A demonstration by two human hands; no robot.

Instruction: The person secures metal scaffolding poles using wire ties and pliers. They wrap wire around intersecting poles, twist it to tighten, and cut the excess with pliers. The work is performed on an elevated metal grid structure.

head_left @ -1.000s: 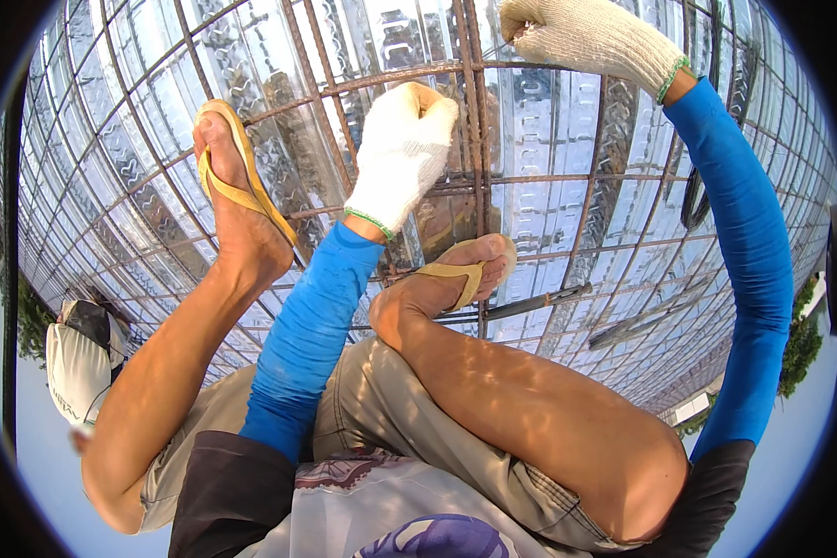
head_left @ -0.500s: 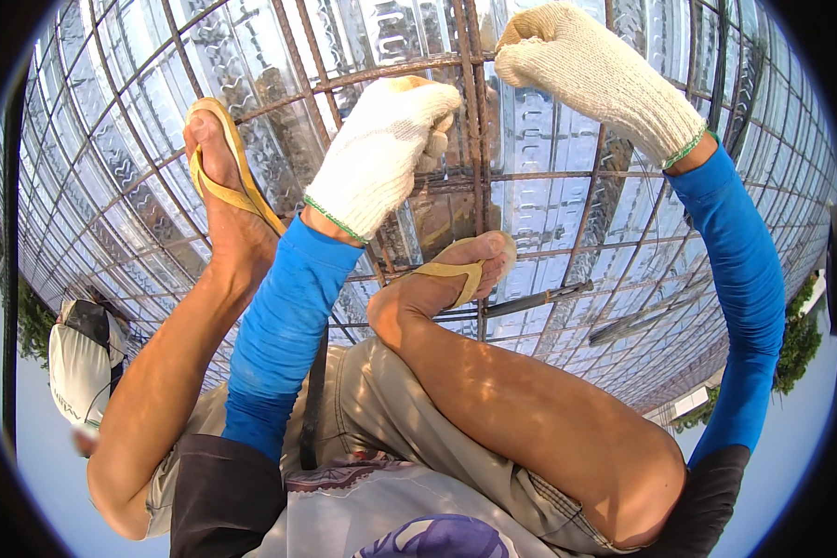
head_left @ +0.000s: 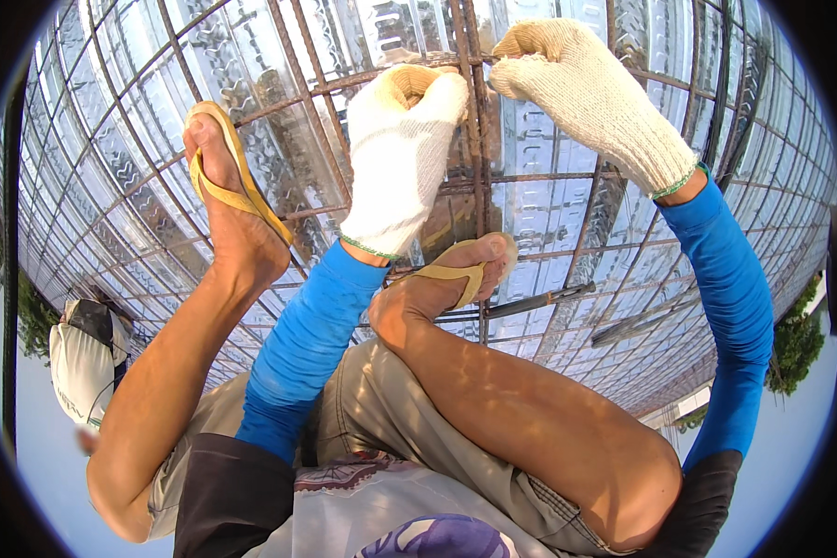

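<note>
Left gloved hand (head_left: 402, 153) gripping a rebar crossing (head_left: 467, 65) with fingers curled, right gloved hand (head_left: 577, 88) pinching closed on the same rebar grid (head_left: 567, 177), sandalled feet (head_left: 456, 274) bracing on bars

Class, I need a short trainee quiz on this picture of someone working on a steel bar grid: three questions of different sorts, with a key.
1. True or false: both hands wear white knitted gloves.
2. Multiple choice: the feet stand on the rebar mesh in (A) rubber boots, (B) yellow flip-flops, (C) bare soles.
3. Short answer: where do the two hands meet?

Key
1. True: the left hand and the right hand are both gloved, above blue sleeves.
2. B: see the left foot's flip-flop and the right foot's flip-flop.
3. At a crossing of bars near the top of the view, either side of a paired upright bar; what the fingers pinch cannot be made out.
</note>
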